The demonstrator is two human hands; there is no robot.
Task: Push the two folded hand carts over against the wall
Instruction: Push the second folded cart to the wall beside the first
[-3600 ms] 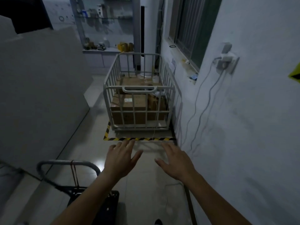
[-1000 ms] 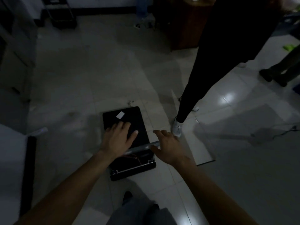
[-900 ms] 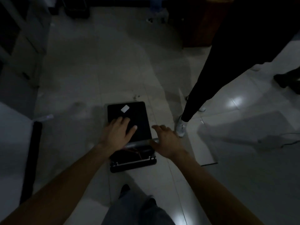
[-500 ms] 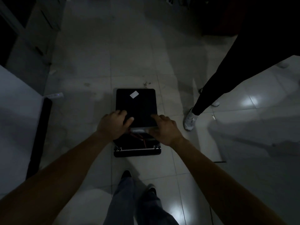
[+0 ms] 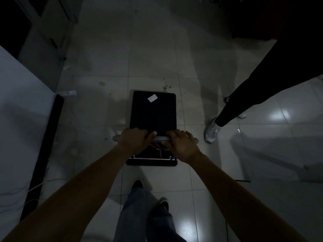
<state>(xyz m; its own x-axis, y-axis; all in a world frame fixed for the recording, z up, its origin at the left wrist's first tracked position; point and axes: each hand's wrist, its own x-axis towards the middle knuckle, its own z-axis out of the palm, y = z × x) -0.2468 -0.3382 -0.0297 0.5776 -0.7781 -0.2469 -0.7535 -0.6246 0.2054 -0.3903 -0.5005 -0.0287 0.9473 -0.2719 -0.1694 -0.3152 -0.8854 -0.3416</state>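
Observation:
A black flat-bed hand cart [image 5: 153, 112] stands on the tiled floor just ahead of my feet, with a white label near its far end. Its grey handle bar [image 5: 162, 138] runs crosswise above the near end of the deck. My left hand [image 5: 134, 140] is wrapped around the bar left of centre. My right hand [image 5: 181, 144] grips the same bar right of centre. A red cord hangs below the bar between my hands. Only one cart is in view.
Another person's dark-clad leg and white shoe [image 5: 211, 131] stand close to the cart's right side. A pale wall or panel [image 5: 19, 109] fills the left, with a black strip [image 5: 45, 142] at its foot and a white power strip [image 5: 67, 93] beside it.
I turned away from the cage trolley by the wall toward the cart. My hands went from flat above the deck to closed around the handle bar, which now stands higher.

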